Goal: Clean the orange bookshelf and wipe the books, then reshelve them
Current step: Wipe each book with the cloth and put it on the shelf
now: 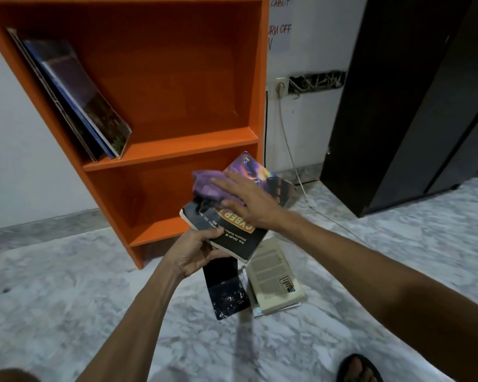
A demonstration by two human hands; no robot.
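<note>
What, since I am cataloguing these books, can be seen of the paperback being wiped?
The paperback is closed, with a glossy dark cover, an orange title band reading CYBER, white author lines and purple-blue artwork at its far end. Its page edges look pale. It is held tilted in the air before the lower part of the orange bookshelf. The left hand grips its near corner, thumb on the cover; the right hand presses a purple cloth flat on the cover.
</note>
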